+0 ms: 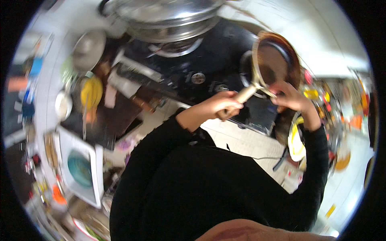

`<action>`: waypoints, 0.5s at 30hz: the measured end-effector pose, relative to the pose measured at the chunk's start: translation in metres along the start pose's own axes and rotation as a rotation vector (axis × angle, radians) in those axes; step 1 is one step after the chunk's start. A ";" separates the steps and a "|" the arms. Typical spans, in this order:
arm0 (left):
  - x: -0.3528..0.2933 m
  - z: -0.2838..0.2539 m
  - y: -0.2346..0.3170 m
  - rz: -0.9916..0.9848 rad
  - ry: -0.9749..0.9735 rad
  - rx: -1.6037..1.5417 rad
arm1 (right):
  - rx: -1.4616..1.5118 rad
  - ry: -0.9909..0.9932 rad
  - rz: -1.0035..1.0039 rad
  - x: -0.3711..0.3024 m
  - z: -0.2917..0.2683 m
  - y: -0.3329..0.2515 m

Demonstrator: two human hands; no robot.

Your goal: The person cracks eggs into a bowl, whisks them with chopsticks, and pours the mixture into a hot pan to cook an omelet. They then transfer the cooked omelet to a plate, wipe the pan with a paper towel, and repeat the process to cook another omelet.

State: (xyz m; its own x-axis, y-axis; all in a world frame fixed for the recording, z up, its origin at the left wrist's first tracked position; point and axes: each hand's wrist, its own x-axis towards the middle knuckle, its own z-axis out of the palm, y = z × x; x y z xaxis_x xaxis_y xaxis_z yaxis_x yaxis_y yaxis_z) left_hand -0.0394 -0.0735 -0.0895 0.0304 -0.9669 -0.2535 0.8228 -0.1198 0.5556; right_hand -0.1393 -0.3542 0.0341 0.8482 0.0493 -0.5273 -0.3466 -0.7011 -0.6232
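Note:
A brown-stained frying pan (pixel 277 60) with a pale handle (pixel 246 94) is tilted above the right side of the black stove. My left hand (pixel 219 105) is closed around the handle. At the pan's near rim is my right hand (pixel 292 97), fingers bent together where the handle meets the pan. A thin pale piece shows at its fingertips; blur hides whether it is part of the pan or a separate thing. The pan's inside looks dark and brownish.
A large lidded silver steamer pot (pixel 169 22) stands on the left of the black stove (pixel 209 56). Further left are a metal bowl (pixel 89 50), a yellow item (pixel 91 92) and a white sink (pixel 98 172) holding a teal basin (pixel 79 168). Bottles and jars (pixel 321 96) crowd the right.

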 end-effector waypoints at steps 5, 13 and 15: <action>0.004 -0.002 -0.003 -0.042 0.048 0.021 | -0.499 0.297 -0.251 -0.007 0.013 -0.017; -0.030 -0.008 0.012 0.083 0.031 0.176 | -0.348 0.858 -0.198 -0.023 0.022 -0.058; -0.060 -0.022 0.003 0.143 0.197 0.275 | -0.213 0.991 -0.015 -0.033 0.046 -0.105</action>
State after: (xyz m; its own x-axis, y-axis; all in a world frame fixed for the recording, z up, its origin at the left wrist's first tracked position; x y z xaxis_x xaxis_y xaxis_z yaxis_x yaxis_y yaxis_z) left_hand -0.0263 -0.0110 -0.0908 0.2650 -0.9194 -0.2907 0.6197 -0.0685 0.7818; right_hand -0.1493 -0.2498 0.0910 0.8359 -0.4852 0.2567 -0.3365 -0.8224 -0.4587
